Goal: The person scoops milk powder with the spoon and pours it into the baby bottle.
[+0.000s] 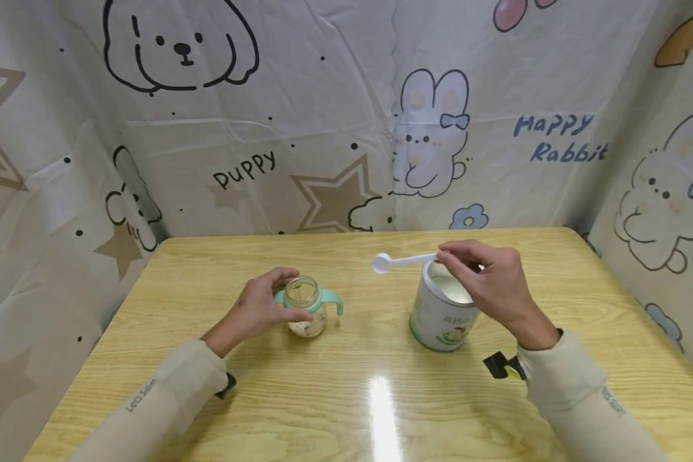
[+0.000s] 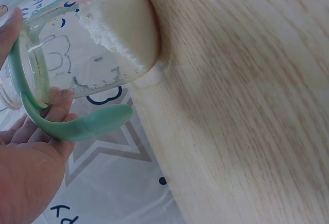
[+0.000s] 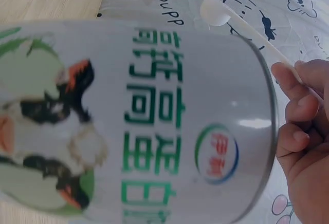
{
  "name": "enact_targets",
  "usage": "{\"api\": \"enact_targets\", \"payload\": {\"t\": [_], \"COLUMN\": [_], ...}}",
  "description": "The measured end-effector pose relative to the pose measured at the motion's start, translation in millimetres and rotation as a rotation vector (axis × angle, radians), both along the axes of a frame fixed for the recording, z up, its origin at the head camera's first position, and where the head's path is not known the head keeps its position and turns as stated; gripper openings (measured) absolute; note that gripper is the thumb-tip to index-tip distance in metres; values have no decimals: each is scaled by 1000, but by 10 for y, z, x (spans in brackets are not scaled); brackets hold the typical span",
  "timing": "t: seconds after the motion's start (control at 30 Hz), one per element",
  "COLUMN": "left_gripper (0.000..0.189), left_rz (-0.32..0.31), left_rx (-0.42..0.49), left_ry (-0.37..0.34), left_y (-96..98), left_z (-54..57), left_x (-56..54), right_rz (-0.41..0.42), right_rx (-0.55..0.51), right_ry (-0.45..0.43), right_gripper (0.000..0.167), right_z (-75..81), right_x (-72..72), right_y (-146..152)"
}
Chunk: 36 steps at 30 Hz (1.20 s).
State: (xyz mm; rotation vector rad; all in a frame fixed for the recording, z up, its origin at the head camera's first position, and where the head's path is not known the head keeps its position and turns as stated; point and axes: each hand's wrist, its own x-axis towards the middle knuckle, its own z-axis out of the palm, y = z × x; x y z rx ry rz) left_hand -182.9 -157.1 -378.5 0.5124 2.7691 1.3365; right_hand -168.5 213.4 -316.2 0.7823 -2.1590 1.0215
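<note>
My left hand [image 1: 258, 304] holds a clear baby bottle [image 1: 312, 326] around its neck, fingers behind and thumb in front. The bottle stands upright without a lid and has mint-green handles [image 2: 77, 127]. White powder [image 2: 126, 26] lies in its lower part, sloped to one side. Above the milk powder can [image 1: 433, 321], my right hand [image 1: 501, 282] pinches the handle of a white scoop [image 1: 407, 260] between thumb and fingers. The scoop's bowl [image 3: 213, 12] points left, toward the bottle; what it contains cannot be made out. The can is open, with pale powder visible inside.
Both things stand on a wood-grain table [image 1: 346, 398], the can to the right of the bottle. A printed cloth [image 1: 323, 128] with cartoon animals hangs behind the table and along its sides. A bright light reflection lies on the tabletop near the front.
</note>
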Motion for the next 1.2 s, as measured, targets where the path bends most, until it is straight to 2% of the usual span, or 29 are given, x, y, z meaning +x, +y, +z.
{"api": "enact_targets", "payload": {"t": [0.37, 0.63, 0.83, 1.2], "left_gripper": [82, 82, 82, 82], "left_rz": [-6, -3, -4, 1], "left_rx": [0, 2, 4, 4], "left_ry": [-3, -7, -4, -4], "left_y": [1, 9, 1, -6], "left_z": [-1, 6, 0, -6], "left_x": [-2, -11, -8, 1], "right_rz": [-110, -151, -194, -247], "right_rx": [-30, -38, -25, -48], "right_ry": [-45, -83, -88, -98], "right_gripper": [18, 16, 11, 12], "right_z": [40, 23, 1, -27], "right_x": [65, 97, 115, 160], "right_y": [200, 327, 430, 606]}}
